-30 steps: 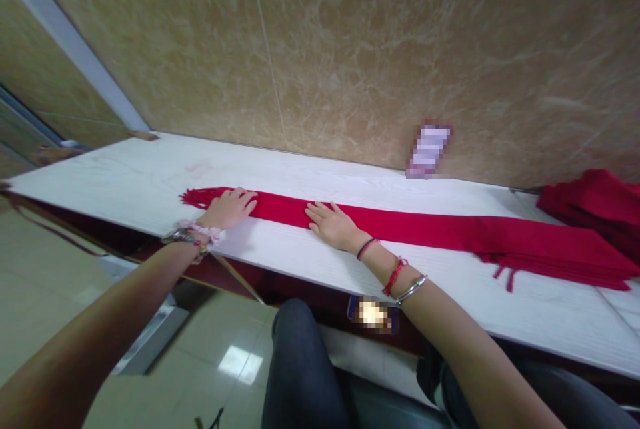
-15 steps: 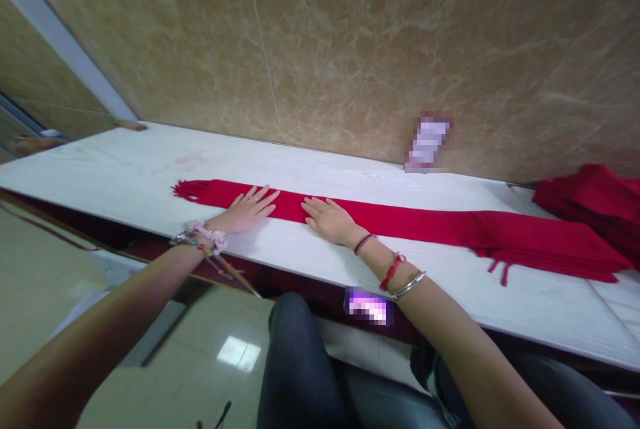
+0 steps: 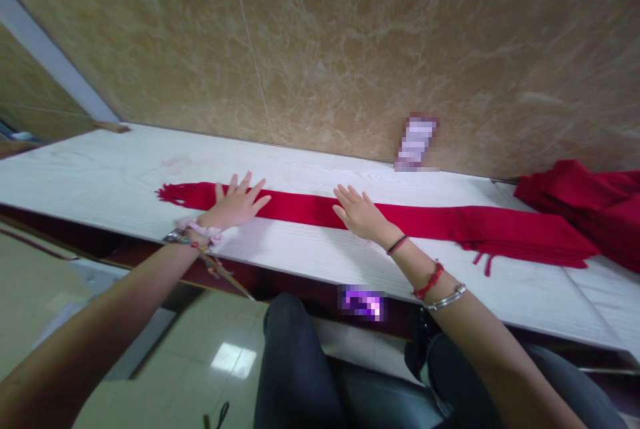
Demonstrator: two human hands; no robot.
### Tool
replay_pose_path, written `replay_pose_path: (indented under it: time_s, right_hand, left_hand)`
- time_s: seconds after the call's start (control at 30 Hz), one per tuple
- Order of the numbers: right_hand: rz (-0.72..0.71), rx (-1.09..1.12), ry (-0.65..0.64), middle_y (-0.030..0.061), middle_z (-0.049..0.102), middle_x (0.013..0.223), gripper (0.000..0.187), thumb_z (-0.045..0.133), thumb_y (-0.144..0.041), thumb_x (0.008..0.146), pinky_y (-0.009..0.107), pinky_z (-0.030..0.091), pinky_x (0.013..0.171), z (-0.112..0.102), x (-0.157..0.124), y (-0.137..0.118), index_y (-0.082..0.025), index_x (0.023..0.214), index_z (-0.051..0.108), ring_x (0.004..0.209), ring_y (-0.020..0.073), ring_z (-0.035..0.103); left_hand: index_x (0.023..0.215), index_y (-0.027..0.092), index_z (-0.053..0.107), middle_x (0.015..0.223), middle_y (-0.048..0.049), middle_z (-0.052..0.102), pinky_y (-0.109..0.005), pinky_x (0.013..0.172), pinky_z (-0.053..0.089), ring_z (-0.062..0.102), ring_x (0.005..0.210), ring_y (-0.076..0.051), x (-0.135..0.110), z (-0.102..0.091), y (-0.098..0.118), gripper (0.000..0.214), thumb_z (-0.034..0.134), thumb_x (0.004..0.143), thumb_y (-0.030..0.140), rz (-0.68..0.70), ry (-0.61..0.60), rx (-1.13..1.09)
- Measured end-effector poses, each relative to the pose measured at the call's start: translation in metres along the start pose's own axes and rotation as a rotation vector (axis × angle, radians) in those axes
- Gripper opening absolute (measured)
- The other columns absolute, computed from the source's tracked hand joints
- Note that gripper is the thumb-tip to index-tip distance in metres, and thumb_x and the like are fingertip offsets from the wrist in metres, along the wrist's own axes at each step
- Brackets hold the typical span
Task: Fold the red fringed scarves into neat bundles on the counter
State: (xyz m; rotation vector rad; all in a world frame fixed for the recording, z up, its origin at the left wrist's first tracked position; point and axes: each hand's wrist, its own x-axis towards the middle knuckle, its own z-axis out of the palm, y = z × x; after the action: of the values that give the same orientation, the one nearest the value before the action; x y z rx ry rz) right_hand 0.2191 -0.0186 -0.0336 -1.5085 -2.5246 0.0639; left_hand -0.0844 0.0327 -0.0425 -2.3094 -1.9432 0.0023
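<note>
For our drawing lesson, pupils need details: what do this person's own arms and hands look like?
Forearms bare, no sleeves showing. Left hand: gloveless; pale pink scrunchie, beaded bracelet and silvery piece at the wrist. Right hand: gloveless; dark band, red bracelet, then silver bangle up the arm.

On our left arm [image 3: 115,319] we wore a pale-pink scrunchie [image 3: 214,236], a beaded bracelet [image 3: 193,243], on our right arm [image 3: 505,342] a dark band [image 3: 397,244], a red cord [image 3: 430,281], a silver bangle [image 3: 447,299], below, dark trousers [image 3: 297,369].

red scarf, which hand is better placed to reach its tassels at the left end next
Probably the left hand: it is spread over the red scarf, close to those tassels, while the right hand is farther away.
</note>
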Motion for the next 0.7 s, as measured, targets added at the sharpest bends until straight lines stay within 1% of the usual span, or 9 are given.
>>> replay_pose_path:
  time_s: [0.03, 0.1, 0.13, 0.2, 0.33, 0.4, 0.5, 0.6, 0.7]
  right_hand:
    - [0.007, -0.006, -0.012, 0.0136, 0.026, 0.146, 0.051, 0.028, -0.034, 0.094, 0.053, 0.026, 0.104, 0.001, 0.0, 0.001, -0.01, 0.139, 0.031, 0.134, 0.0294, 0.023]
    - [0.001, -0.029, -0.043, 0.0126, 0.027, 0.146, 0.049, 0.028, -0.033, 0.094, 0.055, 0.025, 0.104, 0.007, 0.001, 0.001, -0.011, 0.138, 0.033, 0.134, 0.03, 0.024]
    - [-0.007, -0.04, -0.053, 0.0119, 0.028, 0.146, 0.049, 0.028, -0.033, 0.094, 0.055, 0.024, 0.104, 0.01, 0.0, 0.002, -0.012, 0.138, 0.033, 0.133, 0.0298, 0.024]
    - [-0.015, -0.054, -0.062, 0.0105, 0.028, 0.147, 0.049, 0.027, -0.033, 0.094, 0.053, 0.023, 0.105, 0.015, -0.003, 0.005, -0.013, 0.139, 0.032, 0.134, 0.0283, 0.024]
    - [0.009, -0.063, -0.078, 0.0088, 0.026, 0.147, 0.05, 0.025, -0.034, 0.094, 0.049, 0.023, 0.106, 0.013, -0.015, 0.018, -0.013, 0.14, 0.029, 0.134, 0.0262, 0.023]
    - [0.03, -0.069, -0.076, 0.0084, 0.026, 0.147, 0.051, 0.025, -0.033, 0.094, 0.048, 0.022, 0.106, 0.01, -0.021, 0.025, -0.013, 0.14, 0.029, 0.134, 0.0262, 0.023]
    - [0.033, -0.071, -0.065, 0.0083, 0.028, 0.147, 0.051, 0.026, -0.033, 0.094, 0.047, 0.021, 0.107, 0.008, -0.027, 0.031, -0.012, 0.14, 0.03, 0.134, 0.0263, 0.024]
    - [0.036, -0.069, -0.049, 0.0081, 0.029, 0.146, 0.05, 0.027, -0.033, 0.094, 0.046, 0.021, 0.107, 0.008, -0.029, 0.032, -0.012, 0.14, 0.031, 0.134, 0.0257, 0.025]
    - [0.043, -0.069, -0.033, 0.0076, 0.03, 0.146, 0.05, 0.027, -0.033, 0.094, 0.045, 0.021, 0.107, 0.01, -0.029, 0.03, -0.013, 0.139, 0.032, 0.133, 0.0255, 0.026]
  left_hand:
    - [0.143, 0.026, 0.021, 0.151, -0.0092, 0.01, -0.063, 0.1, 0.014, 0.007, 0.135, -0.041, 0.001, -0.001, 0.015, 0.06, 0.019, 0.089, 0.053, 0.089, 0.007, -0.013]
    - [0.143, 0.03, 0.018, 0.152, -0.0042, 0.01, -0.059, 0.102, 0.017, 0.009, 0.136, -0.036, 0.001, 0.0, 0.04, 0.056, 0.021, 0.09, 0.049, 0.227, -0.061, -0.039]
    - [0.143, 0.031, 0.017, 0.152, -0.003, 0.01, -0.058, 0.102, 0.018, 0.01, 0.136, -0.035, 0.001, 0.002, 0.047, 0.055, 0.021, 0.091, 0.048, 0.261, -0.087, -0.045]
    - [0.144, 0.03, 0.016, 0.151, -0.0027, 0.012, -0.057, 0.103, 0.017, 0.011, 0.136, -0.034, 0.0, 0.006, 0.053, 0.055, 0.021, 0.091, 0.046, 0.269, -0.108, -0.043]
    - [0.142, 0.029, 0.022, 0.15, -0.0026, 0.017, -0.054, 0.103, 0.017, 0.014, 0.136, -0.032, 0.002, 0.008, 0.043, 0.054, 0.02, 0.091, 0.045, 0.265, -0.119, -0.054]
    - [0.139, 0.028, 0.03, 0.146, -0.0046, 0.029, -0.051, 0.102, 0.021, 0.025, 0.133, -0.029, 0.009, 0.002, 0.036, 0.052, 0.02, 0.091, 0.043, 0.284, -0.106, -0.066]
    - [0.129, 0.02, 0.045, 0.129, -0.0109, 0.049, -0.044, 0.097, 0.029, 0.045, 0.118, -0.026, 0.026, -0.011, 0.025, 0.05, 0.025, 0.087, 0.038, 0.305, -0.073, -0.053]
    - [0.105, 0.015, 0.058, 0.106, -0.0098, 0.062, -0.032, 0.087, 0.038, 0.055, 0.098, -0.023, 0.049, -0.025, 0.011, 0.045, 0.035, 0.079, 0.043, 0.384, -0.175, -0.113]
    - [0.085, 0.016, 0.058, 0.084, -0.0047, 0.063, -0.025, 0.072, 0.041, 0.056, 0.079, -0.019, 0.068, -0.034, -0.005, 0.044, 0.04, 0.072, 0.053, 0.417, -0.326, -0.223]
